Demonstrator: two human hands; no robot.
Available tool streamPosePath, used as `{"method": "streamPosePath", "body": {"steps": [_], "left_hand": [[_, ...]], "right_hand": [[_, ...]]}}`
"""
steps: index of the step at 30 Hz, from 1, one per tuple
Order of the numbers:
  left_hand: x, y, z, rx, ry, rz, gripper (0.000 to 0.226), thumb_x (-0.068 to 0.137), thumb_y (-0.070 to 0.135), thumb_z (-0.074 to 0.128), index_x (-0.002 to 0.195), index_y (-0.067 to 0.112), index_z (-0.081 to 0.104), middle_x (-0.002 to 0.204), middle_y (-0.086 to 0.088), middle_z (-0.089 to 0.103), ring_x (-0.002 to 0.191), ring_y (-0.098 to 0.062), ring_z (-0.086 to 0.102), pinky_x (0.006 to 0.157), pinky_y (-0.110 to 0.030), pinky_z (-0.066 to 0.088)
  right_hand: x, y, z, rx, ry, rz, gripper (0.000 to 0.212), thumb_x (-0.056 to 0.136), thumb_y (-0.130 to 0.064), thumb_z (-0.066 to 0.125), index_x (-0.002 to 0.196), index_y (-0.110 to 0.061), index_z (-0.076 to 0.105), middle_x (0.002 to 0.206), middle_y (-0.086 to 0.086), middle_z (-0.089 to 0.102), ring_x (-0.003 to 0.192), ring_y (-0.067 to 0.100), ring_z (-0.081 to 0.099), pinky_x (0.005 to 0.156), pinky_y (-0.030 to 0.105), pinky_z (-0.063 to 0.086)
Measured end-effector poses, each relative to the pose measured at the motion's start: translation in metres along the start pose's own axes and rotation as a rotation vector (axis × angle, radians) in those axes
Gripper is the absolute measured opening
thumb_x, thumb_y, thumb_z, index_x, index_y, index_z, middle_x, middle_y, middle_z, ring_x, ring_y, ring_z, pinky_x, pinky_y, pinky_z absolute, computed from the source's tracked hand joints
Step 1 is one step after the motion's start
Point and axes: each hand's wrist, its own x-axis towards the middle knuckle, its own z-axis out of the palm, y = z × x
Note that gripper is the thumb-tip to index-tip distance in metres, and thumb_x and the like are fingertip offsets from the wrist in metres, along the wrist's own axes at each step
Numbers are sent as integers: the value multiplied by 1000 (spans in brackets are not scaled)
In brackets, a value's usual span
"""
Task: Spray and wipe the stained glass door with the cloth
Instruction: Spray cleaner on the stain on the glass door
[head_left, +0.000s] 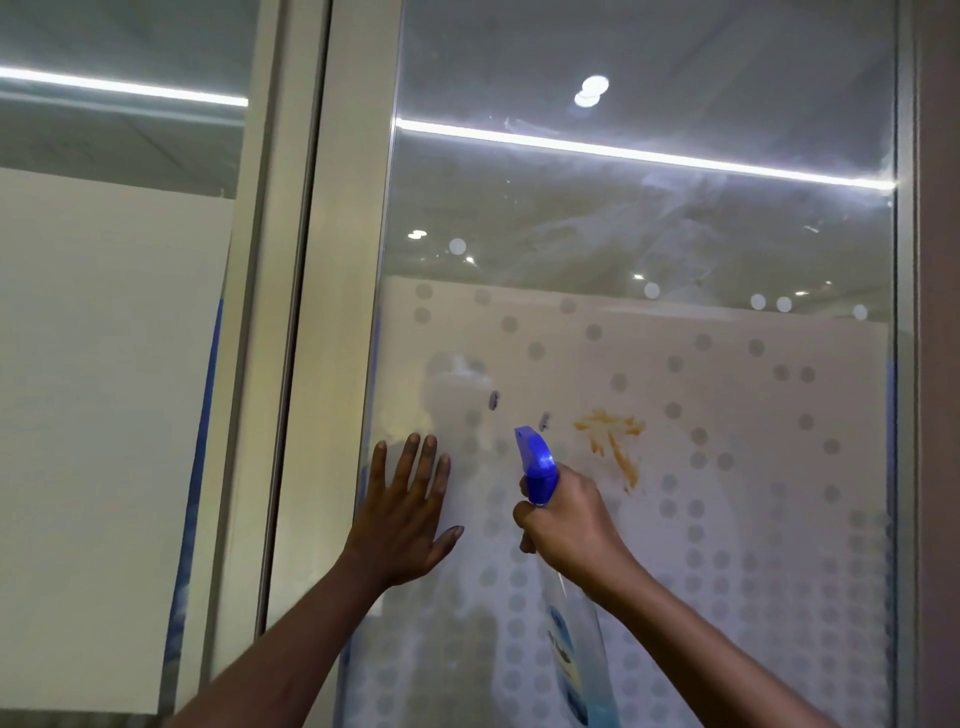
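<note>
The glass door (649, 249) fills the view, frosted with a dot pattern in its lower half. An orange-brown smear (613, 441) stains the frosted part right of centre. My right hand (566, 525) grips a clear spray bottle (569, 654) of blue liquid by the neck; its blue trigger head (535, 462) points up and to the left, just left of the smear. My left hand (410, 509) lies flat on the glass near the door's left edge, fingers spread, holding nothing. No cloth is in view.
A pale metal door frame (332, 312) runs down the left of the pane, with another glass panel (114, 312) beyond it. A grey frame edge (906, 364) bounds the pane on the right. Ceiling light strips reflect across the upper glass.
</note>
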Motion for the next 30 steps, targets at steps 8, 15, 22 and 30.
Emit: {"method": "streamPosePath", "body": {"steps": [8, 15, 22, 30], "left_hand": [[-1, 0, 1, 8, 35, 17, 85, 88, 63, 41, 147, 1, 29, 156, -27, 19, 144, -44, 15, 109, -69, 20], [-1, 1, 1, 15, 41, 18, 86, 88, 62, 42, 146, 0, 29, 155, -27, 18, 144, -45, 14, 110, -69, 17], [-1, 0, 3, 26, 41, 16, 86, 89, 63, 37, 147, 1, 27, 156, -27, 15, 145, -45, 13, 112, -68, 15], [0, 0, 4, 40, 60, 28, 85, 89, 62, 39, 146, 0, 28, 155, -28, 17, 144, -45, 13, 112, -69, 14]], "right_hand": [[5, -20, -17, 35, 58, -55, 23, 80, -6, 56, 103, -4, 54, 93, 17, 66, 60, 16, 70, 65, 40, 57], [36, -55, -52, 155, 189, -102, 18, 83, -10, 60, 100, -9, 56, 82, 14, 67, 57, 14, 68, 71, 41, 59], [56, -60, -61, 136, 228, -102, 17, 85, -8, 63, 100, -5, 56, 73, 9, 62, 59, 15, 66, 68, 40, 59], [48, -28, -78, 130, 313, -82, 23, 86, -8, 62, 107, -1, 55, 89, 17, 65, 58, 15, 68, 72, 42, 59]]}}
